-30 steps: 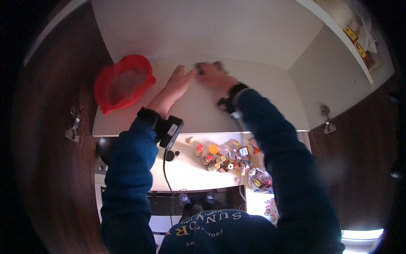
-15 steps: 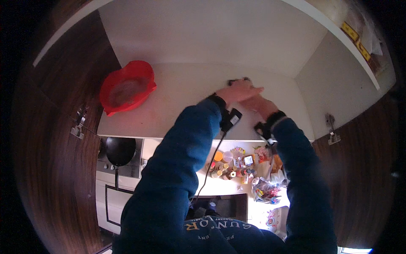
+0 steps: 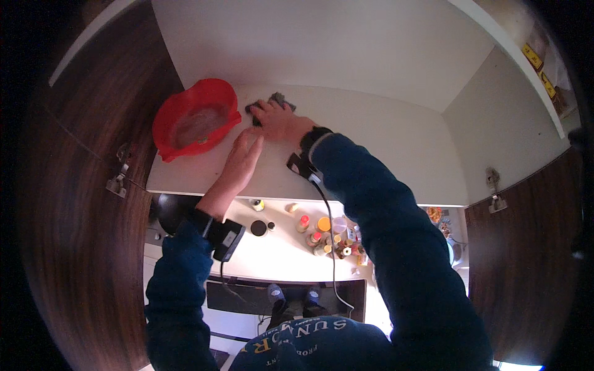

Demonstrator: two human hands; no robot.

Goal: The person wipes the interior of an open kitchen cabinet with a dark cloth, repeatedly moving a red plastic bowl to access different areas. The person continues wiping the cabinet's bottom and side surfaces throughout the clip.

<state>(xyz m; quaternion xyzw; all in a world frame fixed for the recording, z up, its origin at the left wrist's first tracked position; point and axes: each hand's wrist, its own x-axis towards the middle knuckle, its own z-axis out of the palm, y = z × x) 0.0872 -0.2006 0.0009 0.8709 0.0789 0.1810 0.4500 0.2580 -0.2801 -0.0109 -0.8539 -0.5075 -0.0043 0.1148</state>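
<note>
My right hand [image 3: 279,122] reaches far across the white cupboard shelf [image 3: 371,142] and presses a dark grey cloth [image 3: 281,99] down near the back. Parts of the cloth stick out past the fingertips; the rest is hidden under the palm. Just nearer to me and to the left, my left hand [image 3: 240,162] hovers with its fingers stretched out and nothing in it. Its fingertips come close to the right hand; whether they touch I cannot tell. A red plastic basin [image 3: 164,123] sits at the shelf's left end, beside both hands.
Dark wood-grain doors [image 3: 93,204] with metal hinges [image 3: 117,180] stand open on both sides. Another shelf edge [image 3: 513,62] curves overhead at the right. Below lies a counter [image 3: 272,260] with several bottles and jars [image 3: 322,238] and a dark pan [image 3: 176,213] at left.
Both hands have gone left along the shelf, from its right half to beside the basin. They were overlapping before; now the left hand is nearer to me, and the cloth shows under the right.
</note>
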